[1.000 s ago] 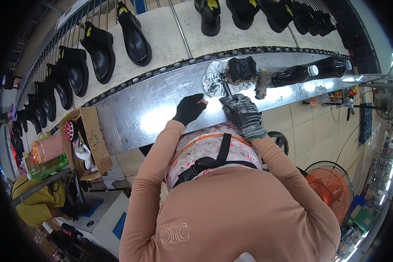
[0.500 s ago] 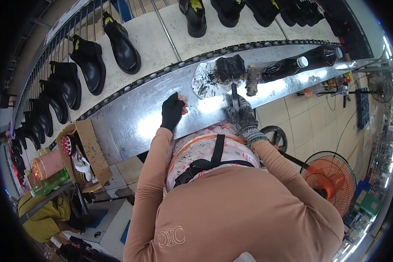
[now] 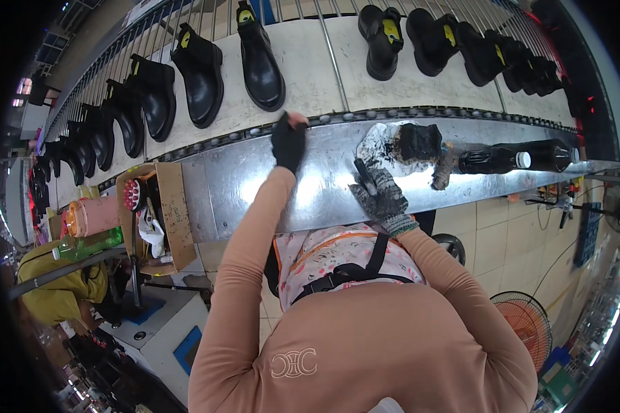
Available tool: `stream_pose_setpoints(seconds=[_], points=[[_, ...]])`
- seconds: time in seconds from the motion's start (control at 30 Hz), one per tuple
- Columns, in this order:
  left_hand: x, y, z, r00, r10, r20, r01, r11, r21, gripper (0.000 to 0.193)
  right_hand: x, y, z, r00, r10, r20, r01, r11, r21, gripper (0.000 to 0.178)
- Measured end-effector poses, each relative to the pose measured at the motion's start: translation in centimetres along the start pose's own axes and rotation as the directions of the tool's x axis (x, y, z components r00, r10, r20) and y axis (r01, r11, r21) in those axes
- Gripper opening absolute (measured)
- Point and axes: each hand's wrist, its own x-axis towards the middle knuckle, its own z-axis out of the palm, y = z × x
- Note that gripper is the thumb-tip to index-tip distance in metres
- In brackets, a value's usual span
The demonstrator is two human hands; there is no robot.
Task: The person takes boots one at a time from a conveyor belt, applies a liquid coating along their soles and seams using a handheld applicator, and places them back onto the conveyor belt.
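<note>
My left hand [image 3: 289,143], in a black fingerless glove, reaches over the far edge of the metal bench [image 3: 248,189]. Its bare fingertips look curled in, and I see nothing in them. Just beyond it a black ankle boot [image 3: 263,72] stands on the conveyor, apart from the hand. My right hand [image 3: 384,199], in a grey knitted glove, is closed around a slim black-handled tool [image 3: 365,175]; the tool's working end is hard to make out. Beside that hand lie a black-smeared white sheet [image 3: 377,144] and a dark block like a sponge [image 3: 420,142].
Several black boots [image 3: 198,79] line the pale conveyor [image 3: 310,69], bordered by a chain [image 3: 337,118]. Two dark bottles with white caps [image 3: 492,160] lie at the bench's right, near a dirty wrapped stick [image 3: 442,168]. A cardboard box [image 3: 176,217] stands left; an orange fan [image 3: 523,323] lower right.
The whole view has shifted. My left hand has moved forward from above the bench toward the conveyor. My right hand has drawn the tool left, away from the dark block.
</note>
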Motion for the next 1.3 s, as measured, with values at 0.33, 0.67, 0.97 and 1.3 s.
stream_pose_setpoints(seconds=[0.33,0.67,0.97,1.3], points=[[17.8,5.7,-3.1,0.946,-0.176,-0.272,0.295,0.814,0.500,0.100,0.3,-0.7,-0.5,0.997,-0.019,-0.072,0.028,0.991,0.127,0.048],[18.3,5.8,-1.8,0.932,-0.196,-0.305,0.343,0.745,0.572,0.090,0.1,0.2,-0.2,0.995,-0.058,-0.084,0.062,0.997,0.041,0.046],[10.9,9.5,-9.1,0.951,-0.294,0.099,0.279,0.950,0.136,0.069,0.0,1.5,0.8,0.986,-0.074,-0.146,0.066,0.996,-0.055,0.052],[-8.9,9.8,-8.5,0.991,-0.136,0.019,0.122,0.934,0.335,0.072,-0.6,0.6,-0.5,0.996,0.032,-0.086,-0.026,0.997,0.068,0.048]])
